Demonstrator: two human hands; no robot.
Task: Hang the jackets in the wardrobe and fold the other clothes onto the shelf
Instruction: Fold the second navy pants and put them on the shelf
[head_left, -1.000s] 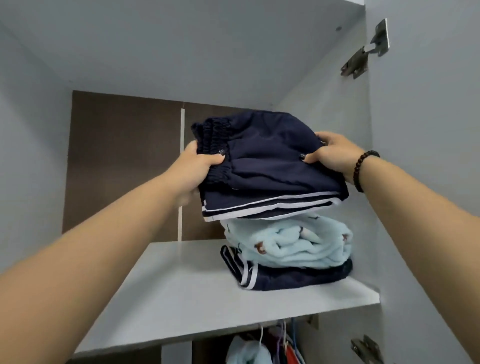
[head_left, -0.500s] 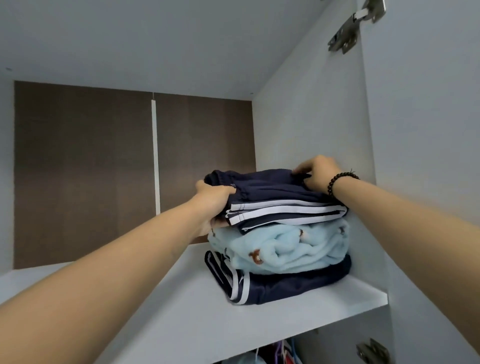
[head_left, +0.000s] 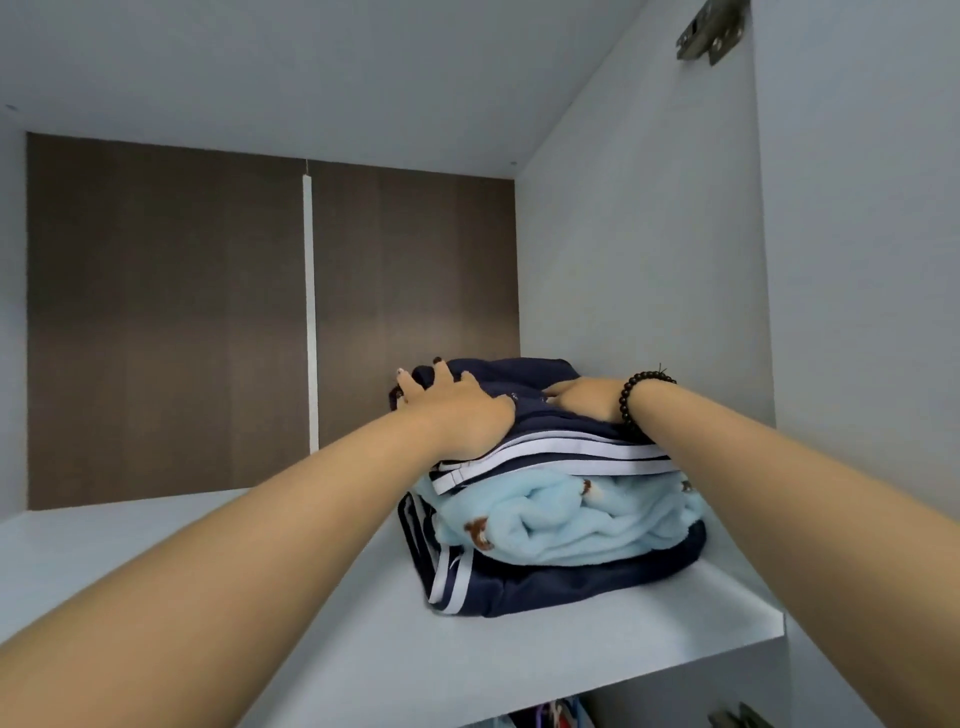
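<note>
A folded navy garment with white stripes (head_left: 561, 441) lies on top of a stack on the white wardrobe shelf (head_left: 311, 649), at its right end. Under it is a light blue fleece garment with small bear prints (head_left: 571, 519), and beneath that another navy striped garment (head_left: 545, 582). My left hand (head_left: 457, 410) rests flat on the left part of the top garment, fingers spread. My right hand (head_left: 587, 400), with a dark bead bracelet on the wrist, presses flat on its right part.
The stack sits against the white right side wall (head_left: 623, 286). Dark brown back panels (head_left: 166, 322) close the compartment. A metal hinge (head_left: 711, 31) is on the wall at top right. Hanging clothes (head_left: 550, 714) peek out below the shelf.
The top navy garment came down from mid-air onto the stack. Both hands went from gripping its sides to lying flat on top of it.
</note>
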